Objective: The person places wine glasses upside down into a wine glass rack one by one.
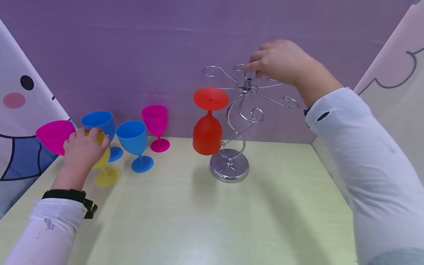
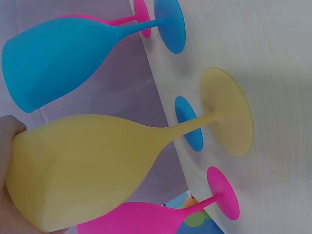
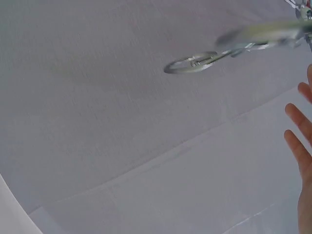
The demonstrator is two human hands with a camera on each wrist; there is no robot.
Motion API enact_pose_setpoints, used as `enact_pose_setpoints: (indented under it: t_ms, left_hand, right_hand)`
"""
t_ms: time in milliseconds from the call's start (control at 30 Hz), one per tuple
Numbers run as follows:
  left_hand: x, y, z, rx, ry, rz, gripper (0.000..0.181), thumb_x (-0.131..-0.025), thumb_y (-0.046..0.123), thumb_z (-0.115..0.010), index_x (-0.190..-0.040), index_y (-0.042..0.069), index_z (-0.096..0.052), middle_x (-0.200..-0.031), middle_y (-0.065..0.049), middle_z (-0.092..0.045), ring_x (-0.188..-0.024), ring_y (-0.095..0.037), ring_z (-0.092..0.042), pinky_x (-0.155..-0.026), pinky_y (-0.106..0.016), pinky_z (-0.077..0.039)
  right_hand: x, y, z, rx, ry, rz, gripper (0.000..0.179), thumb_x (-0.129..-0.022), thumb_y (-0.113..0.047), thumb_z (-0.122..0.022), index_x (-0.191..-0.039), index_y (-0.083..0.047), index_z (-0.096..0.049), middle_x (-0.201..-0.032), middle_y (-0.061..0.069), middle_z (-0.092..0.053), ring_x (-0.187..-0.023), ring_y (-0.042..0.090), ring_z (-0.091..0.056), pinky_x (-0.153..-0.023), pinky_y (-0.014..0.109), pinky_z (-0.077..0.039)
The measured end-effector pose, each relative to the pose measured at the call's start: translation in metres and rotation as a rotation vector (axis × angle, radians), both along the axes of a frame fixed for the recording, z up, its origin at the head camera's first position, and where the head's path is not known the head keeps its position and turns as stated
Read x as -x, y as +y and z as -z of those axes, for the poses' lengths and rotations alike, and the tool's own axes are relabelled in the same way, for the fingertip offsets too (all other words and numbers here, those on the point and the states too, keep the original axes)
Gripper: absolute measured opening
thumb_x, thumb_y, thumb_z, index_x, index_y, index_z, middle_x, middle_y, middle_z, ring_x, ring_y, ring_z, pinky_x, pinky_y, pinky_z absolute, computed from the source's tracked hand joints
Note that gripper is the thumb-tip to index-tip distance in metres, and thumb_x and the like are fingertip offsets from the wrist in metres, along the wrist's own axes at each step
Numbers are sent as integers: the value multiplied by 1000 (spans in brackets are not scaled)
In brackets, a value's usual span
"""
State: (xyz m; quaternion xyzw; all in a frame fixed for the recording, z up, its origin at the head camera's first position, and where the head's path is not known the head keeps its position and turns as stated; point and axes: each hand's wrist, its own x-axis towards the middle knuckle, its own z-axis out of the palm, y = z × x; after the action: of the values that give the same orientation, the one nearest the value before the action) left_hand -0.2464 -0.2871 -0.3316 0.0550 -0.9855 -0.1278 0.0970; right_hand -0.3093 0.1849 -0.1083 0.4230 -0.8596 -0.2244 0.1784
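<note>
My left hand grips the bowl of a yellow goblet near its rim. The left wrist view shows this goblet upright, its foot at the table. At the right, my right hand pinches the ring on top of a silver goblet rack, which has curled wire arms and a round base. An orange-red goblet hangs upside down on the rack's left side. In the right wrist view several fingers extend beside the blurred metal arms; the pinch itself is out of sight there.
Around the left hand stand a pink goblet, a blue goblet and a second blue goblet. Another pink goblet stands farther back. A purple backdrop rises behind the pale table.
</note>
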Motion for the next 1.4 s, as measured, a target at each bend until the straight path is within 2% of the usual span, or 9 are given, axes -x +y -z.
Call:
enact_pose_setpoints:
  t_ms: [133, 300, 500, 700, 900, 1133, 1233, 1400]
  left_hand:
    - [-1, 2, -2, 0, 6, 4, 58, -95, 41, -36, -132, -3, -31, -129, -39, -21, -117, -57, -20, -88, -71, -25]
    - [-2, 2, -4, 1, 8, 10, 58, -95, 40, -36, -132, -4, -31, -128, -40, -21, -116, -57, -21, -88, -71, -25]
    - [-2, 1, -4, 9, 9, 8, 58, -95, 41, -34, -132, -4, -31, -128, -40, -21, -116, -57, -21, -88, -71, -26]
    - [-1, -1, -2, 15, 9, 5, 57, -95, 40, -36, -132, -4, -31, -128, -40, -21, -116, -57, -22, -89, -71, -25]
    - [-2, -1, -3, 9, -5, 2, 57, -95, 39, -37, -132, -4, -31, -129, -40, -20, -116, -57, -21, -89, -71, -24]
    - [-1, -4, -2, 5, -17, 1, 59, -95, 41, -36, -133, -3, -30, -129, -40, -20, -117, -57, -20, -89, -72, -23]
    - [-1, -5, -2, 2, -14, 5, 59, -95, 41, -36, -133, -3, -30, -129, -39, -20, -116, -57, -20, -89, -72, -23]
    - [-3, -7, -1, -7, -26, 5, 60, -94, 42, -36, -134, -2, -30, -129, -39, -20, -114, -58, -22, -89, -72, -23]
  right_hand:
    - [-1, -1, -4, -16, 0, -14, 43, -77, -12, -68, -119, -14, -59, -108, 13, -61, -102, 33, -51, -88, 49, -44]
    - [-1, -2, -9, -6, -48, -21, 38, -78, -21, -65, -116, -12, -61, -106, 13, -61, -99, 33, -51, -86, 50, -44]
    - [-3, -4, -9, 30, -103, 66, 37, -81, -21, -65, -117, -14, -60, -109, 13, -61, -105, 36, -50, -91, 53, -40]
    - [-4, -10, -9, 33, -111, 106, 31, -81, -20, -66, -112, -15, -62, -100, 12, -61, -96, 34, -53, -84, 51, -44]
    - [-6, -17, -8, 13, -141, 181, 31, -84, -20, -64, -115, -16, -60, -101, 10, -60, -96, 31, -53, -87, 50, -43]
    - [-7, -21, -8, 4, -172, 253, 40, -83, -21, -64, -121, -16, -56, -121, 16, -55, -112, 36, -46, -98, 55, -34]
    - [-7, -21, -7, 8, -173, 262, 43, -82, -22, -64, -124, -16, -55, -124, 17, -54, -115, 38, -45, -99, 56, -33]
    - [-8, -22, -5, 28, -166, 242, 42, -82, -22, -64, -123, -16, -56, -116, 16, -57, -110, 36, -48, -97, 56, -35]
